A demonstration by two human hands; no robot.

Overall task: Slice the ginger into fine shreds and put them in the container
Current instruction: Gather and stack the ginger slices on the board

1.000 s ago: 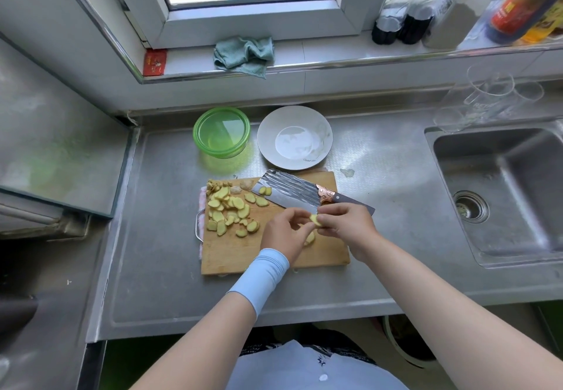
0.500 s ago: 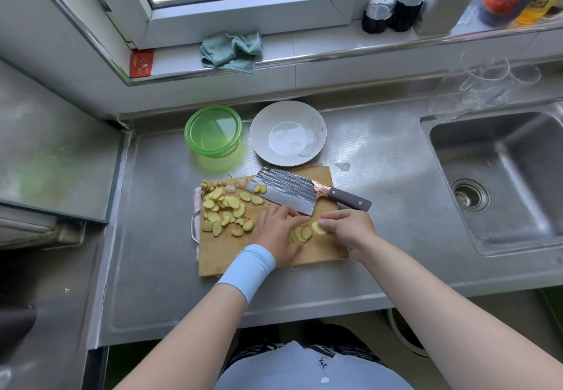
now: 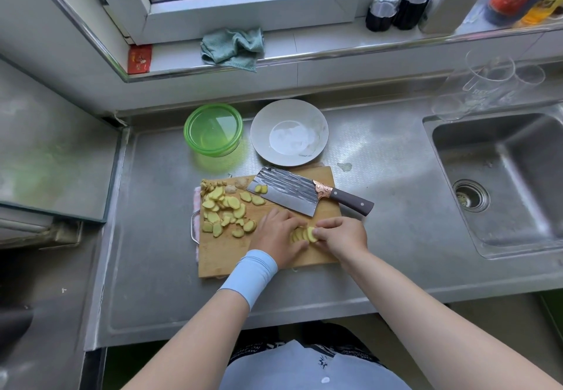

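On the wooden cutting board (image 3: 225,257) lies a loose pile of yellow ginger slices (image 3: 225,210) at its left end. A short row of overlapping ginger slices (image 3: 301,234) lies between my hands near the board's front right. My left hand (image 3: 275,237), with a light blue wristband, presses on the row from the left. My right hand (image 3: 342,235) pinches the row's right end with its fingertips. A cleaver (image 3: 289,193) lies flat at the back of the board, two slices stuck on its blade, handle pointing right. A green container (image 3: 213,129) stands behind the board.
A white plate (image 3: 289,132) sits beside the green container. The sink (image 3: 502,182) lies at the right, with clear glasses (image 3: 487,85) behind it. A teal cloth (image 3: 233,45) and bottles (image 3: 396,8) rest on the window sill. A raised steel surface (image 3: 51,158) flanks the counter at left.
The slice my hands held above the board a second ago has been laid down. Both hands lowered onto the board and now gather the slices into an overlapping row.
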